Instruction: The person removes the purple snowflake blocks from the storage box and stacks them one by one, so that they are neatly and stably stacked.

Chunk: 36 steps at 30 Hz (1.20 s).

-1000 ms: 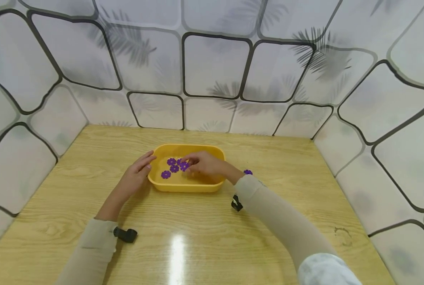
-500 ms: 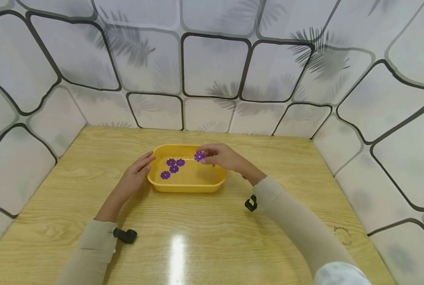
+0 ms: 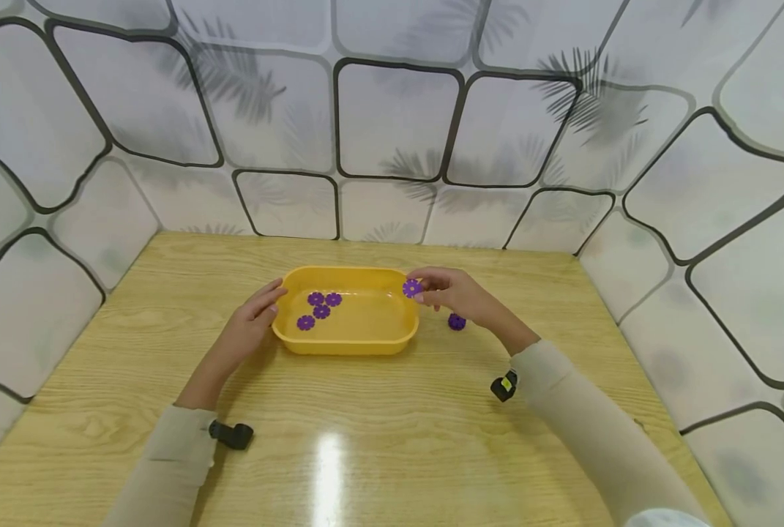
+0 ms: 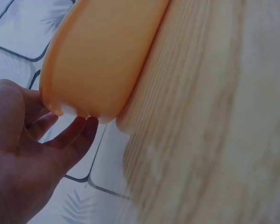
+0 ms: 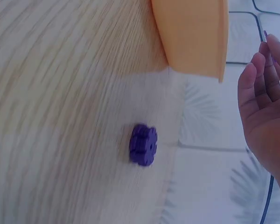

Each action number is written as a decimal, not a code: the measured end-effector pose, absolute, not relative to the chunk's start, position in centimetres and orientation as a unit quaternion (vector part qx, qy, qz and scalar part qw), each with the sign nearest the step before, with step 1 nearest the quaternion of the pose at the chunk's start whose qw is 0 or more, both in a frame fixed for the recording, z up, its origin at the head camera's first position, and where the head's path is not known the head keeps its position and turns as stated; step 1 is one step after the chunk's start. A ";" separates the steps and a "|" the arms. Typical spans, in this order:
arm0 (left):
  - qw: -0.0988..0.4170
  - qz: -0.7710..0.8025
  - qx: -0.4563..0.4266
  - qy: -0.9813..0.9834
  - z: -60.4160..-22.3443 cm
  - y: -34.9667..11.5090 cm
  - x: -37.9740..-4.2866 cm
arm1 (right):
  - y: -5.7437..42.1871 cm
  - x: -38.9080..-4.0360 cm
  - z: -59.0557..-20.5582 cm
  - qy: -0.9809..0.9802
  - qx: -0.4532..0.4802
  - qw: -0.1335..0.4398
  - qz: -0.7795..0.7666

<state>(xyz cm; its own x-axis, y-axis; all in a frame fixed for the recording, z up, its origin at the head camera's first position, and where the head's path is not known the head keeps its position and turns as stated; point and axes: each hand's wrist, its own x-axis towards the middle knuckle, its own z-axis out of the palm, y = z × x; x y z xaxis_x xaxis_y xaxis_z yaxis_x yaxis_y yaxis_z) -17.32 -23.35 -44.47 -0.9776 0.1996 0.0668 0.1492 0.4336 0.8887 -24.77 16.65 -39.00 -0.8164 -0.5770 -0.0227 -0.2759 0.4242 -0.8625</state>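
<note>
My right hand (image 3: 454,290) pinches a purple notched, flower-shaped plastic disc (image 3: 412,288) by its edge, just over the right rim of a yellow tub (image 3: 345,347). In the right wrist view only a thin purple edge of it shows at the fingertips. With fingers extended, my left hand (image 3: 249,322) touches the tub's left end; in the left wrist view the fingertips lie against the outer wall. Several like discs (image 3: 321,312) lie flat inside the tub on its left side. A short stack of purple discs (image 5: 143,145) stands on the table right of the tub, beneath my right hand.
The light wood table (image 3: 339,410) runs back to a patterned wall covering (image 3: 392,124), which also closes off both sides. Small black wrist cameras (image 3: 232,435) hang from both sleeves, near the table surface.
My right hand has lifted one purple disc from the tub and carried it right to the right rim. The stack on the table has come into view. My left hand stays put.
</note>
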 end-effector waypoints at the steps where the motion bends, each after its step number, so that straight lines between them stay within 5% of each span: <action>1: 0.024 0.522 0.103 0.846 -44.5 -23.4 -17.3 | 17.1 -24.7 -39.0 0.829 -0.251 0.160 -0.474; 36: 0.024 0.524 0.104 0.845 -44.3 -23.3 -17.2 | 25.2 -24.5 -44.7 0.856 -0.141 0.190 -0.460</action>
<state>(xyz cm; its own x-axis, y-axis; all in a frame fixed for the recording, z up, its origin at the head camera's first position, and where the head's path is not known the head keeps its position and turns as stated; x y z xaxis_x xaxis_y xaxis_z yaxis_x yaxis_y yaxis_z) -17.19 -23.31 -44.33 -0.9772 0.2006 0.0691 0.1511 0.4290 0.8906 -24.52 25.20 -44.71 -0.8877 -0.4169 -0.1954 -0.0669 0.5367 -0.8411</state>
